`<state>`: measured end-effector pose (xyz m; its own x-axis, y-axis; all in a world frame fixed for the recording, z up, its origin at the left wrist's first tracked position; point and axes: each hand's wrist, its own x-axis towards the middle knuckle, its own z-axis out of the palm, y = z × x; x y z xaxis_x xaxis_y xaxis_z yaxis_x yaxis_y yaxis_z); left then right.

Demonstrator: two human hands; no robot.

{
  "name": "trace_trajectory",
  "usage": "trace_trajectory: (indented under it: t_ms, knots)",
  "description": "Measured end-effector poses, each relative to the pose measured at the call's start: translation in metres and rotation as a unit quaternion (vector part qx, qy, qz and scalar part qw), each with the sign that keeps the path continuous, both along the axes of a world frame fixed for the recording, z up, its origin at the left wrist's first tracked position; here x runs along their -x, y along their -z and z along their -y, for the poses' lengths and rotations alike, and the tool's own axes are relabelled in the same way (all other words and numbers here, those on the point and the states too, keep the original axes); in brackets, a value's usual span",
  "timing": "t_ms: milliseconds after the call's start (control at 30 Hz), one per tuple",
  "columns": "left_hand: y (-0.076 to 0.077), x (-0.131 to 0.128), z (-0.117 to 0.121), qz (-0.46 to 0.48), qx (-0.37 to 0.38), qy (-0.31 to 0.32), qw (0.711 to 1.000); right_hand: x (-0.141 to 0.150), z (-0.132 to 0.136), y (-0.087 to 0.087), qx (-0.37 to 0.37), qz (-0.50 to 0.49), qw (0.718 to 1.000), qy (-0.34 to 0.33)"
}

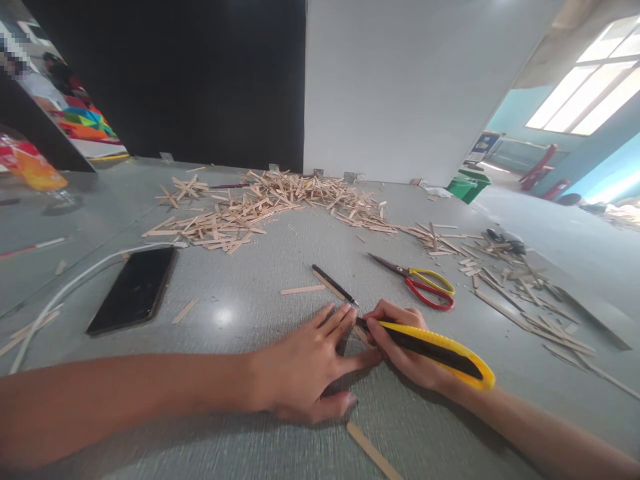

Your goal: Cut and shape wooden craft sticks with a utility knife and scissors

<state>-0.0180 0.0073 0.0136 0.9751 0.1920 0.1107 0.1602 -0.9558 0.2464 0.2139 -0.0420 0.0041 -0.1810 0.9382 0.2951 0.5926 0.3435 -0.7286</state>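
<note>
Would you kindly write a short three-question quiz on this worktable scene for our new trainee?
1. Multiple choice: what does the right hand hold?
A) a hammer
B) a yellow cutter
C) a paintbrush

2. True or false: seen from the head camera, the phone lies farther left than the scissors.

3. Fill in the blank: one handle loop of the scissors is yellow and the other is ____.

Key: 1. B, a yellow cutter. 2. True. 3. red.
</note>
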Motion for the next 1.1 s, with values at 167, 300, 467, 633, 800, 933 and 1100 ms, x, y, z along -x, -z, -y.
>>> trace_trajectory:
  t_ms: [167, 300, 467, 633, 800, 933, 1100]
  knots:
    - [-0.003, 0.001, 0.001, -0.014, 0.002, -0.009, 1.0, 0.002, 0.0, -0.001, 0.009, 0.001, 1.0, 0.004]
    - [-0.007, -0.001, 0.002, -0.028, 0.012, -0.013, 0.999, 0.002, 0.001, 0.0, 0.016, 0.007, 1.0, 0.006]
    - [-0.01, -0.003, 0.002, -0.028, 0.01, -0.012, 0.999, 0.0, 0.001, 0.002, 0.011, 0.016, 1.0, 0.001]
    - [-0.009, -0.002, 0.001, -0.033, 0.001, -0.006, 0.999, -0.002, 0.001, 0.0, 0.012, 0.028, 1.0, 0.002]
    - [-0.009, 0.001, 0.002, -0.031, -0.007, -0.003, 0.999, 0.002, 0.008, -0.002, -0.023, 0.019, 1.0, -0.007]
    - [-0.015, 0.005, 0.008, -0.041, -0.01, -0.02, 0.999, -0.005, 0.006, 0.002, -0.124, 0.016, 0.991, 0.039]
    - [-0.013, 0.008, 0.022, -0.07, -0.017, -0.142, 0.987, -0.03, -0.014, 0.005, -0.192, 0.27, 0.943, 0.009]
